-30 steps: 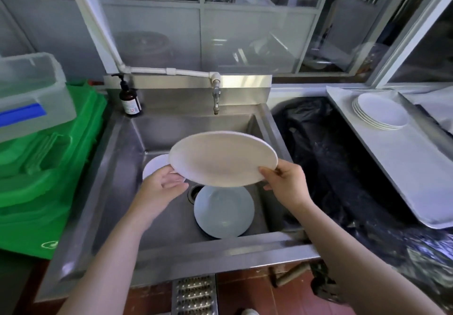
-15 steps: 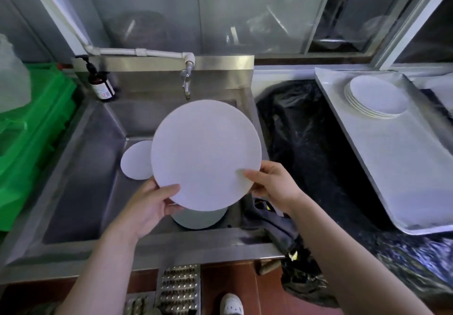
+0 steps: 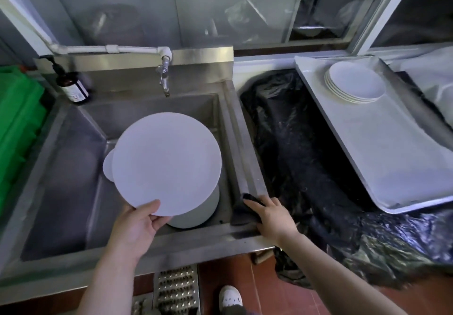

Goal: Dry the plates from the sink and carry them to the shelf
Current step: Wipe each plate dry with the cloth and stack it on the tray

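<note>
Compared with half a second ago, the right hand (image 3: 272, 216) has left the plate and now rests on a dark cloth (image 3: 247, 207) draped over the sink's (image 3: 235, 123) right rim, fingers curled onto the fabric; whether they actually pinch it cannot be told. The left hand (image 3: 137, 224) alone now carries the held plate (image 3: 166, 162), thumb over its near edge and fingers beneath, gripping it. The plate hangs above the basin, its broad white face turned up toward the camera and tilted, the far edge raised toward the tap (image 3: 163, 79); being round, it has no long axis. Plates counted: one in the hand; two in the basin, namely a grey plate (image 3: 196, 214) partly hidden below the held one and a small white plate (image 3: 107, 165) showing at its left edge; and one stack of plates (image 3: 355, 84) at the far end of the metal tray (image 3: 392, 158) on the right, about four by its visible rims, though the exact number is uncertain. One brown pump bottle (image 3: 72, 86) stands at the sink's back left corner. Green crates (image 3: 17, 123) lie to the left, a black plastic bag (image 3: 294, 143) between sink and tray. One white shoe (image 3: 230, 297) shows on the red floor.
</note>
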### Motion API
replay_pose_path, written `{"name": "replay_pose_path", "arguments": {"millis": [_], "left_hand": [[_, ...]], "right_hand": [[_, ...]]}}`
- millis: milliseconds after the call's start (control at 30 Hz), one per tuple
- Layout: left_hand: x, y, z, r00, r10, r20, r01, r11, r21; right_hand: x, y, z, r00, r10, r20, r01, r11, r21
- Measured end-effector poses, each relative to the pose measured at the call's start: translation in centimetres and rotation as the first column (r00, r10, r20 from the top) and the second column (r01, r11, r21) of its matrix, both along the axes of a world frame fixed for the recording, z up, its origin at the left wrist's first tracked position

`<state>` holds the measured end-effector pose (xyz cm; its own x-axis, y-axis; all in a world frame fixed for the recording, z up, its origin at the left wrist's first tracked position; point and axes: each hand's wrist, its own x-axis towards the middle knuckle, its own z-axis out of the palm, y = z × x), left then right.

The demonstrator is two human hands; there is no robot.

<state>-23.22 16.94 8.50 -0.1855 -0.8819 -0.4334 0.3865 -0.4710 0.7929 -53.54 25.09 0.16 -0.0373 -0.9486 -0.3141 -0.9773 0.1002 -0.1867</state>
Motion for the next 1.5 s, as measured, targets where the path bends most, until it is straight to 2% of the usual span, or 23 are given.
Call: {"name": "replay_pose_path", "arguments": {"millis": [100, 200, 300, 367, 467, 567, 633, 733, 833, 1000, 1067, 1133, 1233, 1300, 1400, 1500], "left_hand": [[0.6, -0.4, 0.2, 1.0, -0.006, -0.019, 0.006, 1.0, -0.003], [1.5, -0.9, 0.6, 1.0, -0.016, -0.002, 0.016, 0.999, -0.037], [2.5, -1.2, 1.4, 1.0, -0.027, -0.008, 0.026, 0.997, -0.077], [3.5, -1.5, 2.5, 0.999, -0.04, 0.0, 0.039, 0.993, -0.113], [5.4, -2.3, 4.7, 0.997, -0.043, 0.064, 0.055, 0.976, -0.208], [6.9, -3.3, 7.3, 0.99, 0.017, 0.137, 0.029, 0.944, -0.328], [7.7, -4.2, 9.9, 0.982, 0.068, 0.179, 0.013, 0.909, -0.416], [8.8, -5.7, 14.5, 0.972, 0.122, 0.2, 0.013, 0.825, -0.565], [10.1, -7.0, 19.3, 0.969, 0.174, 0.174, -0.001, 0.71, -0.705], [11.9, -8.2, 25.9, 0.973, 0.221, 0.066, -0.077, 0.583, -0.809], [12.6, -8.5, 27.9, 0.971, 0.238, 0.014, -0.124, 0.554, -0.824], [13.2, -8.9, 29.7, 0.972, 0.231, -0.041, -0.159, 0.52, -0.839], [13.1, -8.8, 32.7, 0.972, 0.196, -0.133, -0.211, 0.461, -0.862], [12.5, -8.3, 34.4, 0.969, 0.183, -0.169, -0.232, 0.419, -0.878], [12.2, -8.2, 35.1, 0.953, 0.211, -0.218, -0.287, 0.391, -0.875], [12.8, -8.1, 34.0, 0.954, 0.216, -0.208, -0.282, 0.413, -0.866]], "right_hand": [[0.4, 0.0, 0.5, 0.99, -0.085, 0.11, 0.094, 0.992, -0.086], [1.1, 0.1, 2.0, 0.948, -0.114, 0.297, 0.182, 0.96, -0.212], [2.8, -0.8, 5.2, 0.877, -0.122, 0.465, 0.318, 0.873, -0.37], [4.9, -1.9, 8.3, 0.787, -0.117, 0.605, 0.44, 0.794, -0.419], [8.8, -3.8, 13.3, 0.652, -0.028, 0.757, 0.542, 0.716, -0.44], [12.7, -6.3, 18.5, 0.607, 0.115, 0.786, 0.517, 0.695, -0.5], [14.9, -8.1, 22.2, 0.655, 0.196, 0.729, 0.475, 0.644, -0.6], [17.4, -10.7, 27.4, 0.8, 0.255, 0.543, 0.375, 0.494, -0.785], [19.3, -12.2, 32.2, 0.873, 0.287, 0.395, 0.289, 0.35, -0.891], [21.1, -14.1, 39.6, 0.971, 0.231, 0.06, 0.051, 0.047, -0.998], [21.6, -14.6, 42.3, 0.982, 0.182, -0.06, -0.054, -0.034, -0.998], [21.9, -15.1, 44.4, 0.981, 0.153, -0.122, -0.116, -0.044, -0.992], [23.2, -15.3, 45.5, 0.987, 0.158, -0.032, -0.029, -0.023, -0.999], [25.2, -15.1, 44.2, 0.975, 0.222, -0.018, -0.017, -0.006, -1.0], [27.5, -14.4, 41.4, 0.912, 0.367, -0.183, -0.196, -0.001, -0.981], [26.5, -14.6, 41.1, 0.86, 0.389, -0.329, -0.356, -0.004, -0.934]]}}
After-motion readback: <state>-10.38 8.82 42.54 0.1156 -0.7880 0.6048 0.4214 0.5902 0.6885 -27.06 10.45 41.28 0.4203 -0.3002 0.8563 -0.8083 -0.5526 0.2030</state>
